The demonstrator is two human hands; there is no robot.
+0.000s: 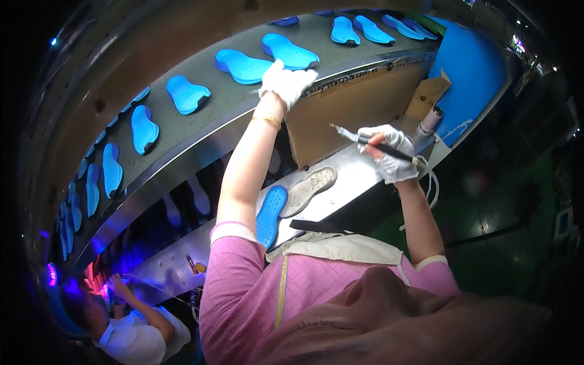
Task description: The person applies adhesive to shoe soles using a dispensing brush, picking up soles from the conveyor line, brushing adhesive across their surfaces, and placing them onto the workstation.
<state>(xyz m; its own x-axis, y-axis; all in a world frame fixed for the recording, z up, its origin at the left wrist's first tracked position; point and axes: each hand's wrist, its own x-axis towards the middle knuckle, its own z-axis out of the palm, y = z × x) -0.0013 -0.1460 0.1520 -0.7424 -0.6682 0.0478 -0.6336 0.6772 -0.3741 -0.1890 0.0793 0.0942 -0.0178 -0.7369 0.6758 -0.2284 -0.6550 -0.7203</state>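
The gloved left hand (286, 81) reached onto the conveyor belt (219, 106), fingers loosely curled over a blue sole (289, 52). The right hand (389, 152) was clamped on a black brush (377, 145) above the counter (356, 173).

We see open belt (213, 115) btwn the blue soles (243, 66), gaps wide enough for a hand. Our left hand (286, 82) sits at the belt edge, just beside the nearest sole (290, 52). Cardboard panel (347, 112) walls off the bench back. Bench (359, 173) w/ two soles (286, 204) lying at left; right side bare under our right hand (389, 152) w/ brush (377, 145). Bottle (429, 121) and box (427, 96) block the far corner.
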